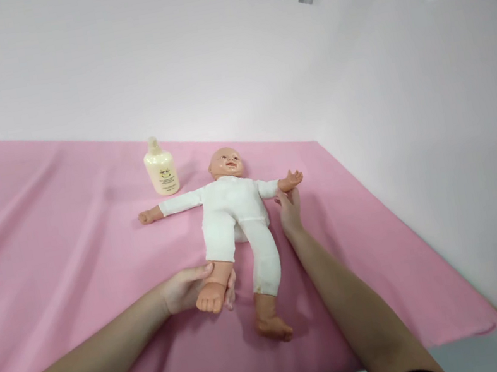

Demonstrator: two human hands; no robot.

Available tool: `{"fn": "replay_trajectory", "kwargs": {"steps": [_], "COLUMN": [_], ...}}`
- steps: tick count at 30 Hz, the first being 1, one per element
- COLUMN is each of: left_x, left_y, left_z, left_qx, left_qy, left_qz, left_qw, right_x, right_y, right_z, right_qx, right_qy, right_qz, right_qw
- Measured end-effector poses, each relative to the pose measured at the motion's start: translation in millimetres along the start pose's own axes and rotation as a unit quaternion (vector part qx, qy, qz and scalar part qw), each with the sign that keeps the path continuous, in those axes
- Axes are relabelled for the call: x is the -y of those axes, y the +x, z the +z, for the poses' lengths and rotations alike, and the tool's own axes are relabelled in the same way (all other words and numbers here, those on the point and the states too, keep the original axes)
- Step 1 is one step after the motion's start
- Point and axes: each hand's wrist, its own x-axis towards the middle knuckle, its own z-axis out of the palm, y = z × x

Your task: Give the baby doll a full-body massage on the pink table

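A baby doll (235, 204) in a white cloth body lies on its back on the pink sheet (71, 243), head away from me and arms spread. My left hand (187, 288) is wrapped round the doll's ankle on the left side, thumb on top and fingertips showing beyond it, with that foot raised a little. At the doll's wrist on the right side, my right hand (289, 207) is closed, its fingers partly hidden under the doll's forearm. The doll's other foot (273, 328) rests untouched near the front edge.
A cream lotion bottle (162, 170) stands upright left of the doll's head. White walls (110, 56) border the bed at the back and right. The sheet's front edge drops off close to me, and folds run across its left part.
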Motion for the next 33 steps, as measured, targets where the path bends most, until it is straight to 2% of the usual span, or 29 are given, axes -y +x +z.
{"fn": "replay_trajectory", "kwargs": {"steps": [7, 12, 17, 21, 24, 28, 30, 33], "left_x": [-1.9, -2.3, -0.5, -2.6, -6.3, -9.8, -10.0, -8.8], "left_y": [-3.8, -3.4, 0.5, 4.6, 6.9, 8.9, 9.8, 10.2], "left_z": [2.0, 2.8, 1.1, 3.9, 9.4, 15.0, 15.6, 13.7], "left_qx": [-0.034, -0.026, -0.023, -0.046, -0.078, -0.135, -0.155, -0.163], "left_qy": [0.019, 0.016, -0.006, -0.016, -0.035, -0.047, -0.047, -0.046], "left_qz": [-0.062, -0.051, 0.02, 0.068, 0.08, 0.078, 0.075, 0.073], "left_qw": [0.997, 0.998, 1.0, 0.996, 0.993, 0.987, 0.984, 0.983], "right_x": [-16.0, -19.5, -8.4, 0.6, 3.9, 9.6, 13.5, 17.9], "right_y": [14.2, 15.4, 6.5, -4.6, -12.4, -18.3, -19.5, -20.8], "right_z": [-8.2, -9.4, -5.4, 0.3, 3.4, 6.0, 7.3, 8.8], "right_qx": [-0.061, -0.062, -0.041, 0.039, 0.117, 0.219, 0.241, 0.242], "right_qy": [0.076, 0.068, 0.001, -0.055, -0.133, -0.236, -0.252, -0.233], "right_qz": [0.12, 0.113, 0.028, -0.106, -0.193, -0.298, -0.309, -0.278], "right_qw": [0.988, 0.989, 0.999, 0.992, 0.965, 0.899, 0.885, 0.9]}}
